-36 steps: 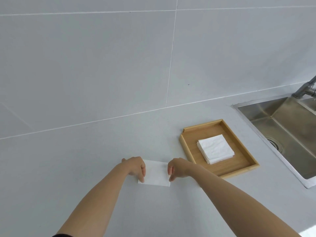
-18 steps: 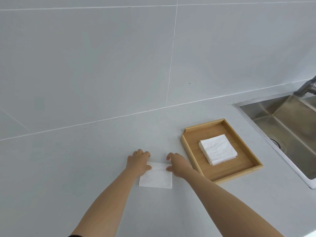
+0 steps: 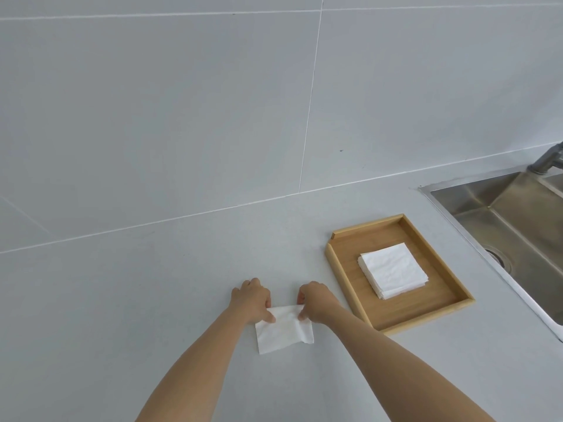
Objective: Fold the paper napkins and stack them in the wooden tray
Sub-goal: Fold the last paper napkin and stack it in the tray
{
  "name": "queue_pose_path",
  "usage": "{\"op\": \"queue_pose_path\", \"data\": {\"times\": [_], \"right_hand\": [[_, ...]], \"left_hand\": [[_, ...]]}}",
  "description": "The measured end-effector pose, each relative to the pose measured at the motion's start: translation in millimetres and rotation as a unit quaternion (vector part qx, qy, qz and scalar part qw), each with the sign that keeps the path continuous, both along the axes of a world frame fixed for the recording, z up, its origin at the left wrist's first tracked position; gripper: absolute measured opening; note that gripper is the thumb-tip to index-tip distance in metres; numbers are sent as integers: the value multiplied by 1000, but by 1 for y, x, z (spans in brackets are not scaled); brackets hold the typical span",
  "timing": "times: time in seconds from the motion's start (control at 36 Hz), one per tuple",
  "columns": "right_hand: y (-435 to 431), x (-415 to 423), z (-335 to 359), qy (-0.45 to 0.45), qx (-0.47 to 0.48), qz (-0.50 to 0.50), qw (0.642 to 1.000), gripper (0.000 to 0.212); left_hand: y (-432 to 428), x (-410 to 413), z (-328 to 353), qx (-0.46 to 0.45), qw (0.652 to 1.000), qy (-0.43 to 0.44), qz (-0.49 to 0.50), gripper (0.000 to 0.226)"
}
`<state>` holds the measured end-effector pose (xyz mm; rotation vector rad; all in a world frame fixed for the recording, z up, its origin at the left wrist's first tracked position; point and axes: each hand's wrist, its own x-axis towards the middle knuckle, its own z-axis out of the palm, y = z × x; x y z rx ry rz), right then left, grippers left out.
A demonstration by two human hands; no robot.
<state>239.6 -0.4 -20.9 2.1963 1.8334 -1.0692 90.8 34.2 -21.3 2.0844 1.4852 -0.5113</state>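
Now the white paper napkin (image 3: 285,328) lies on the pale grey countertop (image 3: 122,300), a little to the left of the wooden tray and apart from it, its far edge lifted slightly where the two hands meet it and its near edge lying loose and a little uneven. At the far left corner the left hand (image 3: 252,300) pinches the napkin, thumb and fingertips closed on the paper. At the far right corner the right hand (image 3: 316,301) does the same, fingers curled and clamped on that corner. Both bare forearms reach in from the bottom of the view. To the right sits the wooden tray (image 3: 338,269), set at a slight angle on the countertop, and inside it rests a neat stack of folded napkins (image 3: 393,269), roughly in the middle of the tray floor, clear of its rim. Beyond the tray, at the right edge, is a steel sink (image 3: 518,214) with part of a faucet (image 3: 548,158) above it. Behind everything rises a grey tiled wall (image 3: 182,102).
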Motion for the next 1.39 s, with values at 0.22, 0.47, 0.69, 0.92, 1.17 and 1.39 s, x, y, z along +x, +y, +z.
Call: {"op": "queue_pose_path", "data": {"times": [0.22,0.47,0.69,0.92,1.17,1.39], "right_hand": [[0,6,3,43,-12,-10,999,15],[10,25,21,233,36,-169,957,36],[19,47,45,345,98,-215,908,39],[15,84,67,408,118,-216,879,29],[6,140,75,393,121,-260,874,49],[-2,192,73,349,111,-262,893,56]], "left_hand": [[-1,0,8,-13,994,-83,71,22],[14,-2,27,-36,921,-291,255,27],[22,21,58,-51,865,-397,303,38],[23,59,80,-76,839,-455,288,33],[19,108,83,-94,842,-453,276,19],[13,156,74,-85,850,-433,289,36]]}}
